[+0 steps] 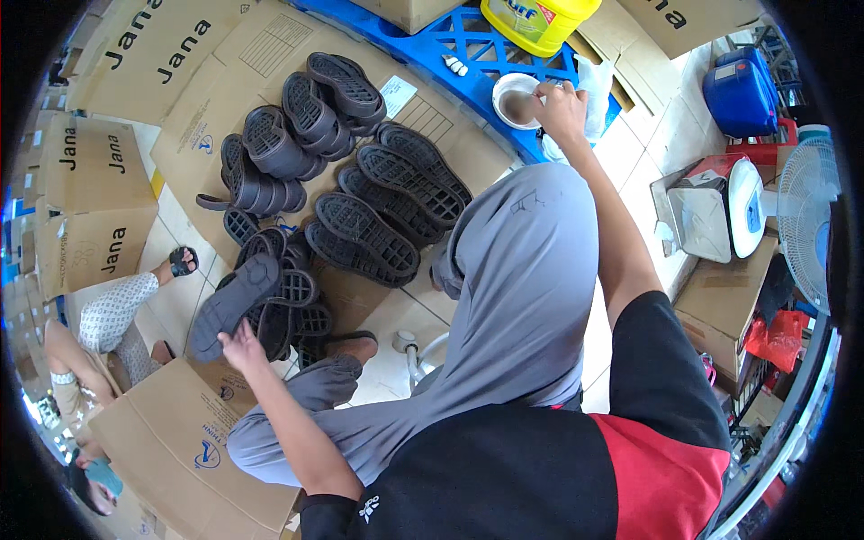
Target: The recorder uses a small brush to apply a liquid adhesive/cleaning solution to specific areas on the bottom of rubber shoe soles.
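as seen from above: soles, bowl, two hands

while the left hand (241, 346) rests on a dark sole (232, 301), fingers curled on its heel edge and grasping it, that sole lies atop a loose pile (288, 306) on cardboard (225, 99). right hand (560, 106) reaches to a white bowl (515, 99) on a blue pallet (468, 45), fingers pinched on something small; what it is cannot be told. more soles (378, 202) lie in overlapped rows. risk, as judged: pile may slide if the sole is pulled; bowl near pallet edge could tip under a nudge.
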Demonstrator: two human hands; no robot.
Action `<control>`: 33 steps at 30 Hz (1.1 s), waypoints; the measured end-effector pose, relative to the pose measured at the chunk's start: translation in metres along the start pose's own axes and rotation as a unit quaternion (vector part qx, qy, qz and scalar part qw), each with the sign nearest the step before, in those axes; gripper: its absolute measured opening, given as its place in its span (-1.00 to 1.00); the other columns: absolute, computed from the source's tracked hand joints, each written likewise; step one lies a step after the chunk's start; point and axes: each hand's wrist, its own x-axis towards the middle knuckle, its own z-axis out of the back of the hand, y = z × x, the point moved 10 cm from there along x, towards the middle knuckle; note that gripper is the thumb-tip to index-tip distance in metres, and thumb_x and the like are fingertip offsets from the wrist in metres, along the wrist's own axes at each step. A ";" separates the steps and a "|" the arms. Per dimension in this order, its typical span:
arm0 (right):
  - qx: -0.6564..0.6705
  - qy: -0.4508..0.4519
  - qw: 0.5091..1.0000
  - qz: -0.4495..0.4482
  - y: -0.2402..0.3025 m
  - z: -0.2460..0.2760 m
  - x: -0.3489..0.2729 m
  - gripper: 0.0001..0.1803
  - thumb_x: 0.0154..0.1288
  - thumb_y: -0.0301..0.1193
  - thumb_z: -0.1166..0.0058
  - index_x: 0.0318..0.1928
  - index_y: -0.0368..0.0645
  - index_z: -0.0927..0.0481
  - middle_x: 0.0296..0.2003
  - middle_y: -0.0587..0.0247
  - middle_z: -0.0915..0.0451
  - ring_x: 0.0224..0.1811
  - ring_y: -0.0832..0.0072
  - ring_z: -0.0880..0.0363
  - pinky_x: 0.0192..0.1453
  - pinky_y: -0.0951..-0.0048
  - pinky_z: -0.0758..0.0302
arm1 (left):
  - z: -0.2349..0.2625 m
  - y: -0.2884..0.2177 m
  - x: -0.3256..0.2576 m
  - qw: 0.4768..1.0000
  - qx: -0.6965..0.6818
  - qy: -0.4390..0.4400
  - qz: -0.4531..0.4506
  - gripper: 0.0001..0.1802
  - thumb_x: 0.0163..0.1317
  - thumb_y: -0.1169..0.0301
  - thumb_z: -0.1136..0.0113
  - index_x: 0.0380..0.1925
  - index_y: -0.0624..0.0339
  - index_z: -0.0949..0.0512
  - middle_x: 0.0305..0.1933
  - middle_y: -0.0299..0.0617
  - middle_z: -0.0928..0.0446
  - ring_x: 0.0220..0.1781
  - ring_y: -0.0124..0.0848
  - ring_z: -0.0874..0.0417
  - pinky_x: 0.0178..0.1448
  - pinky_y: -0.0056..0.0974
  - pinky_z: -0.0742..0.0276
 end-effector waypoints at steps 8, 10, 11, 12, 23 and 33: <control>0.241 0.036 0.942 -0.229 -0.054 -0.026 -0.026 -0.77 0.10 -0.19 -0.06 -0.34 -0.01 -0.66 -0.33 0.23 -0.64 -0.42 0.32 -0.51 -0.25 0.29 -0.40 | -0.096 -0.007 -0.196 0.929 0.097 0.335 0.119 -0.59 0.19 0.34 -0.05 0.04 0.23 -0.34 -0.02 -0.14 -0.45 -0.06 -0.27 -0.50 0.13 -0.14 -0.39; 0.411 0.046 0.854 -0.316 -0.068 -0.042 -0.039 -0.80 0.09 -0.18 -0.09 -0.34 0.06 -0.66 -0.37 0.36 -0.63 -0.47 0.44 -0.45 -0.33 0.32 -0.32 | -0.095 0.051 -0.245 0.931 -0.075 0.245 0.261 -0.58 0.26 0.25 0.06 0.08 0.19 -0.32 -0.02 -0.08 -0.45 -0.31 -0.30 -0.55 -0.21 -0.13 -0.51; 0.523 0.061 0.730 -0.435 -0.079 -0.061 -0.059 -0.83 0.07 -0.17 -0.12 -0.35 0.12 -0.67 -0.41 0.50 -0.62 -0.52 0.55 -0.39 -0.41 0.35 -0.23 | -0.107 0.072 -0.279 0.898 -0.055 0.310 0.308 -0.41 0.22 -0.01 0.08 0.09 0.21 -0.31 0.05 -0.01 -0.42 -0.31 -0.25 -0.54 -0.25 -0.08 -0.51; 0.609 0.088 0.644 -0.454 -0.073 -0.069 -0.067 -0.84 0.08 -0.14 -0.10 -0.35 0.16 -0.62 -0.38 0.62 -0.60 -0.45 0.65 -0.30 -0.33 0.41 -0.16 | -0.112 0.091 -0.324 0.832 -0.036 0.394 0.388 -0.28 0.13 -0.16 0.05 0.11 0.17 -0.31 0.17 0.02 -0.33 -0.14 -0.18 -0.54 -0.08 -0.05 -0.47; 0.801 0.145 0.511 -0.277 0.015 0.125 -0.079 -0.78 0.19 -0.31 0.02 -0.14 0.00 -0.50 -0.25 0.51 -0.58 -0.46 0.72 -0.36 -0.40 0.61 -0.19 | -0.094 0.088 -0.338 0.815 0.147 0.469 0.306 0.16 -0.12 -0.53 0.58 0.20 0.25 -0.17 0.16 -0.05 -0.34 -0.11 -0.20 -0.52 -0.07 -0.05 -0.52; 0.770 0.254 0.569 -0.137 0.279 0.212 -0.189 -0.81 0.13 -0.25 -0.10 -0.41 -0.08 -0.60 -0.35 0.35 -0.64 -0.50 0.77 -0.26 -0.35 0.70 -0.15 | -0.111 0.078 -0.376 0.827 0.064 0.495 0.260 0.10 -0.06 -0.52 0.54 0.06 0.29 -0.31 -0.17 -0.01 -0.51 -0.28 -0.20 -0.60 -0.14 -0.07 -0.58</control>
